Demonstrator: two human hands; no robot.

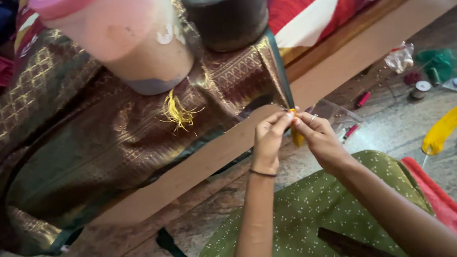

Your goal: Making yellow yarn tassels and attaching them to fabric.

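My left hand (269,140) and my right hand (319,136) meet fingertip to fingertip over a small yellow tassel of thread (296,136), which both pinch at the edge of a brown and gold brocade cloth (104,138). The cloth drapes over the side of a wooden bed frame (352,42). A finished yellow tassel (177,114) hangs from the cloth to the left. A dark bangle circles my left wrist. My lap is covered by green dotted fabric (306,215).
A pinkish plastic jar (129,38) and a dark round stone weight (227,11) sit on the cloth. On the stone floor at right lie thread spools (421,89), a yellow thread bundle (451,122), green thread (439,63) and plastic bags.
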